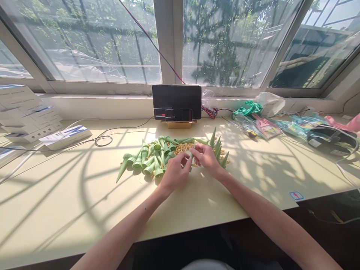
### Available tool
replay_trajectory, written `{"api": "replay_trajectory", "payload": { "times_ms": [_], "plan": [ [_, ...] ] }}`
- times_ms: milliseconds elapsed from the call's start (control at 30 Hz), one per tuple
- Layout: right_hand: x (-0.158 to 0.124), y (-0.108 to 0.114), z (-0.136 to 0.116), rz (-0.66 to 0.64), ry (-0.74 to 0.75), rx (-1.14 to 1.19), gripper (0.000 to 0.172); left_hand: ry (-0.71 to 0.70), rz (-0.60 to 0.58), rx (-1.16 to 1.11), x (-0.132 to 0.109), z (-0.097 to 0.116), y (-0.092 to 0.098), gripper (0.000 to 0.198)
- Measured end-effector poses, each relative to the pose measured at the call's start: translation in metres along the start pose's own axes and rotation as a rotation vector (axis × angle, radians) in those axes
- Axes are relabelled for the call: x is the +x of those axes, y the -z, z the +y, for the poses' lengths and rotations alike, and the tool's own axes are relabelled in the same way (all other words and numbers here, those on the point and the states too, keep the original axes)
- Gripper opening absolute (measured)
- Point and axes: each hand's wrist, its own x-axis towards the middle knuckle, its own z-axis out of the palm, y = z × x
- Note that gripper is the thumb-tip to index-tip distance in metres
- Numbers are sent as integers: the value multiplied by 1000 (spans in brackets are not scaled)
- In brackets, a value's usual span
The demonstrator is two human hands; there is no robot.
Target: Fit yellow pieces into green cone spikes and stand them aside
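Note:
A heap of green plastic cone-shaped spikes (152, 155) lies in the middle of a pale yellow table (70, 202), mixed with several small yellowish pieces (181, 147). My left hand (174, 173) and my right hand (206, 158) meet at the near edge of the heap. Both have their fingers curled and pinched around one green spike (190, 154) held between them. More spikes stand upright just right of my right hand (218, 144).
A dark tablet (176, 101) stands on a wooden holder at the windowsill. Boxes and papers (28, 120) lie at the left with a looped cable (103, 141). Plastic bags (261, 120) and a dark device (330, 139) sit at the right.

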Motion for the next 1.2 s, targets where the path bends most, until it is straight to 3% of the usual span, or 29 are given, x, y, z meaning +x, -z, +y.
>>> {"api": "replay_trajectory", "payload": {
  "times_ms": [100,300,433,667,1000,1100,1200],
  "plan": [
    [2,2,5,-36,-26,-71,39,15,-14,47,-1,-2,-1,22],
    [7,3,11,132,18,-349,29,-41,-1,145,-3,-5,-3,11],
    [5,3,8,172,70,-434,26,-54,-29,199,-5,-5,-3,7],
    [3,1,6,147,77,-457,21,-49,-45,289,-7,-2,-2,31],
    [4,0,11,109,128,-436,17,-122,29,399,-8,0,-5,26],
    [4,1,12,98,135,-408,22,-198,99,331,-8,2,-6,29],
    [3,1,11,77,171,-357,30,-322,89,214,-10,7,-6,33]
  ]
}}
